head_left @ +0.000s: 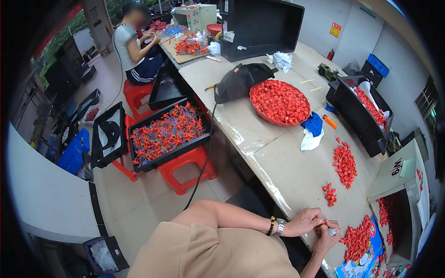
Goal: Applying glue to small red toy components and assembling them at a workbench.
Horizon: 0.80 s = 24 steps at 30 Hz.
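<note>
My left hand (302, 223), with a beaded bracelet and metal watch at its wrist, is closed with its fingertips pinched on a small red plastic piece (323, 223). Close against it, my right hand (326, 242) grips a white marker-like pen (333, 231) with an orange tip, pointing away to the right. Fingers partly cover both the piece and the pen. Just right of my hands lies a heap of small red pieces (358, 241), partly on a blue printed sheet (366, 265). A smaller cluster of red pieces (330, 194) sits beyond my hands.
A grey-green box (394, 178) with red pieces inside stands at the right. Farther along are another red pile (344, 164), a heaped red bowl (280, 103), a black bin (359, 116) and an orange cutter (330, 122). A co-worker (134, 44) sits at the far left.
</note>
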### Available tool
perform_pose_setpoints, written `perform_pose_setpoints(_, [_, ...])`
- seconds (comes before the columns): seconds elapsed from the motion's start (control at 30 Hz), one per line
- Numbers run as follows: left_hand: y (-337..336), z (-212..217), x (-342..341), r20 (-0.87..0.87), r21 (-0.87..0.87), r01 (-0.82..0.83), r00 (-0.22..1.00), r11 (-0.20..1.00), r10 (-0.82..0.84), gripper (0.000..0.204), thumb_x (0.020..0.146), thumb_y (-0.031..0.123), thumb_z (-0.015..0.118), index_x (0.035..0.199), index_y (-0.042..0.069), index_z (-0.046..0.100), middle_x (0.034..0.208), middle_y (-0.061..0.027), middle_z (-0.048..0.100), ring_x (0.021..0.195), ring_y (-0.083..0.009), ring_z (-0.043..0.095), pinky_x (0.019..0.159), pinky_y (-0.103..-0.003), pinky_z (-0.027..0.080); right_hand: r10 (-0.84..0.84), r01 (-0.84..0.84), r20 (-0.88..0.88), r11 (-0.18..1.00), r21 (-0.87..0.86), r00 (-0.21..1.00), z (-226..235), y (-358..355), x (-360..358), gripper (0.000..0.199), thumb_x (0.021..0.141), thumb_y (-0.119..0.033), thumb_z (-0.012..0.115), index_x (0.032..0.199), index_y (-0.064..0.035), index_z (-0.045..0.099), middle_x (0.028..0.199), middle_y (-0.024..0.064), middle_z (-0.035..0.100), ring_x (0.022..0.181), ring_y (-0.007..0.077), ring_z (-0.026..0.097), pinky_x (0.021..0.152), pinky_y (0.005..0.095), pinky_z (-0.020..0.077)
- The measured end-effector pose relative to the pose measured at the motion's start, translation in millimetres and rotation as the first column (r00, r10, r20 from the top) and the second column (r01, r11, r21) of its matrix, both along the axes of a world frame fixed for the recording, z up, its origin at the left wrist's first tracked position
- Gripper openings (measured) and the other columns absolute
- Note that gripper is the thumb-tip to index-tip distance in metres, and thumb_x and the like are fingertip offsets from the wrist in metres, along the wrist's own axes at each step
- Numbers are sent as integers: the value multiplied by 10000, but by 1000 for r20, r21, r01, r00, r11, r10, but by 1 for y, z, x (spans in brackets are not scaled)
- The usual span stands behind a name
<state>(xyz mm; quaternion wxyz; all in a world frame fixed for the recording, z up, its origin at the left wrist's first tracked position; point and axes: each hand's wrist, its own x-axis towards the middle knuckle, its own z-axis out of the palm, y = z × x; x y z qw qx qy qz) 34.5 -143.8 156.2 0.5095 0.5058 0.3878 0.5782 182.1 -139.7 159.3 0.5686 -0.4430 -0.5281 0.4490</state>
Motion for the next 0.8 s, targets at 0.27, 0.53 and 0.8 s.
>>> perform_pose_setpoints(0.27, [-3,1,3,-46,-8,-19,999,1000,19,155,904,71,582,793,-20,524,669,-42,567,643,-75,509,571,-266,439,21,-21,-10,1000,-16,1000,-3,0,6,129,764,68,675,850,-1,607,836,38,528,622,83,500,519,198,409])
perform_pose_setpoints(0.53, [-10,6,1,-37,-132,113,992,985,-119,114,934,104,574,875,8,567,779,1,580,762,-42,505,671,-231,448,-59,50,203,998,49,977,0,-7,14,127,707,41,712,800,20,628,785,76,590,692,158,558,646,285,462])
perform_pose_setpoints(0.8, [-7,-3,-3,-31,-258,29,999,966,-38,98,954,101,562,945,13,603,823,19,603,759,-19,526,671,-193,453,62,-80,218,994,75,974,17,10,5,149,714,-10,749,833,-6,659,770,96,632,693,213,607,633,302,483])
